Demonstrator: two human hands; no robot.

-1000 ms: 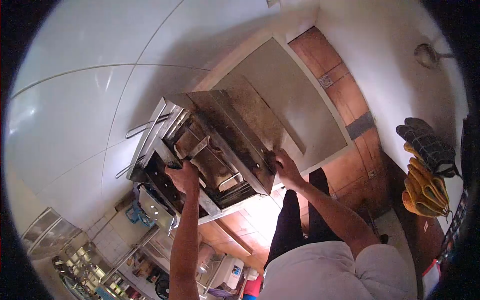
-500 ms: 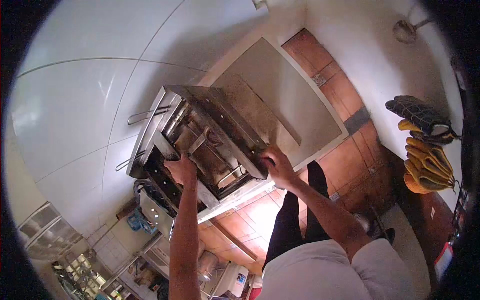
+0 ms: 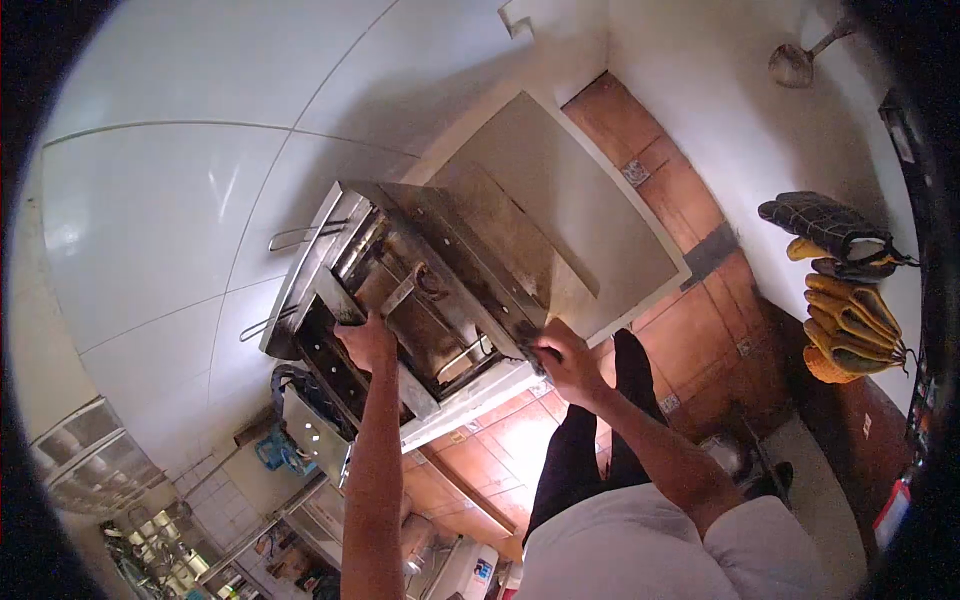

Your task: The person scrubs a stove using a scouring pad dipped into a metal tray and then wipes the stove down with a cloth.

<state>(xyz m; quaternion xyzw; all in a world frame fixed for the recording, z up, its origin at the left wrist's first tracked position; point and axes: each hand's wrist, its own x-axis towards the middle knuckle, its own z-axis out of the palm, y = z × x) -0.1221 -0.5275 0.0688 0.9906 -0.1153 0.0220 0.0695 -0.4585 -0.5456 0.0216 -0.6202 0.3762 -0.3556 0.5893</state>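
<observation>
A greasy metal appliance [image 3: 470,270] with an open frame lies tilted on a white-edged counter [image 3: 640,235]. My left hand [image 3: 367,343] has its fingers wrapped over a metal bar [image 3: 409,388] of that frame. At the appliance's near right corner is my right hand [image 3: 565,358], its fingers closed around something small and dark that I cannot make out. Inside the frame, a curved rusty part [image 3: 430,281] shows. Two wire handles [image 3: 292,240] stick out on the left side.
Yellow work gloves [image 3: 850,322] and a dark quilted mitt [image 3: 825,222] hang on the right wall, below a ladle [image 3: 792,66]. Tiled floor [image 3: 690,330] lies beyond the counter. Shelves with kitchenware [image 3: 165,540] stand at the lower left.
My right hand moved left along the appliance's corner, then slightly back right and down. My left hand stays on the bar. The whole view has shifted a little.
</observation>
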